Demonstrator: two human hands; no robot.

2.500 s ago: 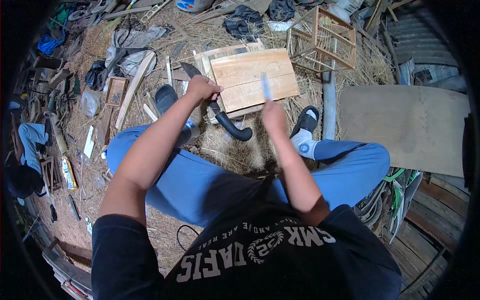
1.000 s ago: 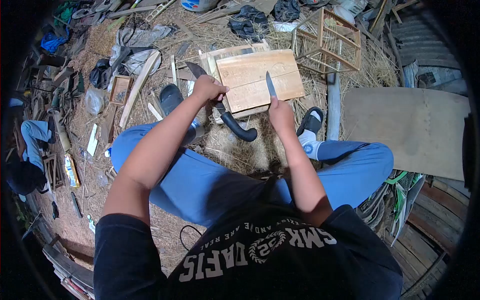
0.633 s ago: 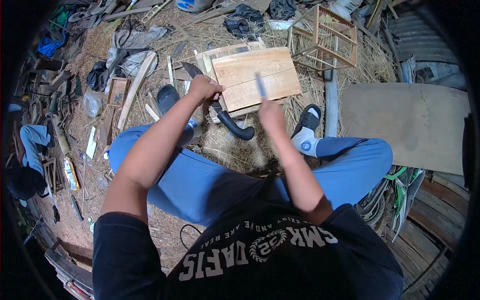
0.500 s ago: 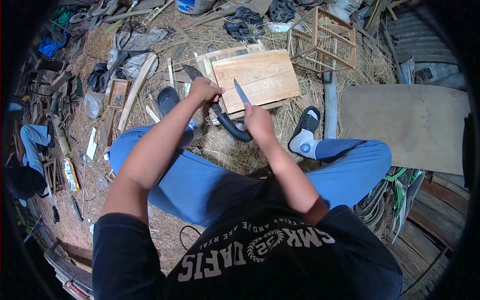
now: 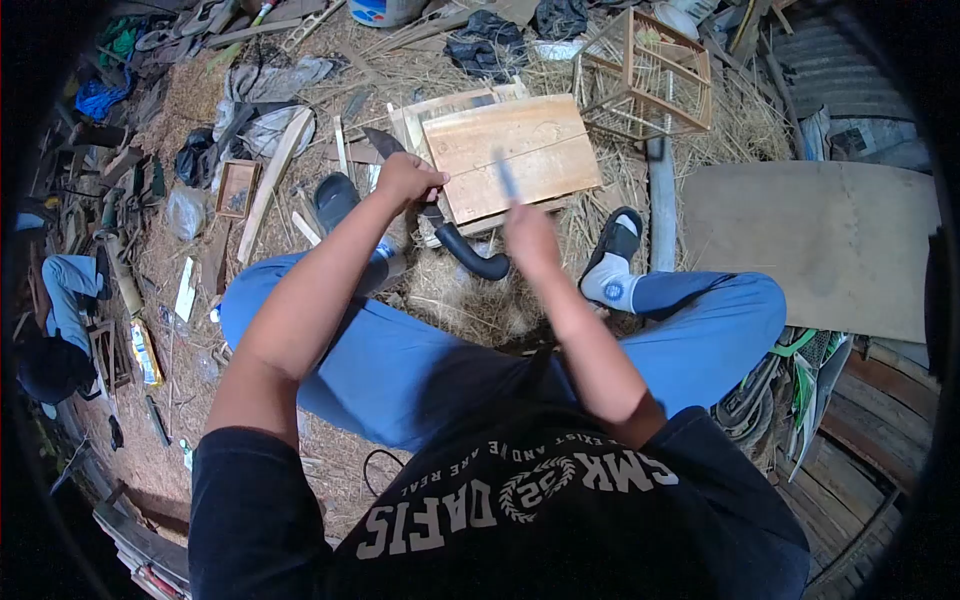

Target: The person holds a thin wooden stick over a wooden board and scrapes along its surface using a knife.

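Note:
My left hand (image 5: pixel 412 181) is closed around the blade of a large dark knife (image 5: pixel 462 252), whose curved black handle points toward me and whose dark tip shows beyond my fingers. It sits at the left edge of a pale wooden board (image 5: pixel 550 150), which rests on other wood pieces. In my right hand (image 5: pixel 531 238) is a small knife (image 5: pixel 505 177), its blade pointing away from me over the board; hand and blade are blurred by motion. Whether the small blade touches the board cannot be made out.
A wooden frame cage (image 5: pixel 668 85) stands behind the board at the right. Beyond my right foot lies a large flat brown sheet (image 5: pixel 810 250). Wood strips, a small wooden tray (image 5: pixel 237 188) and black bags (image 5: pixel 487 45) lie on the straw. Another person's leg (image 5: pixel 68 295) shows at far left.
The small knife in my right hand has swung left, then back right over the board. My left hand still grips the large knife in nearly the same place.

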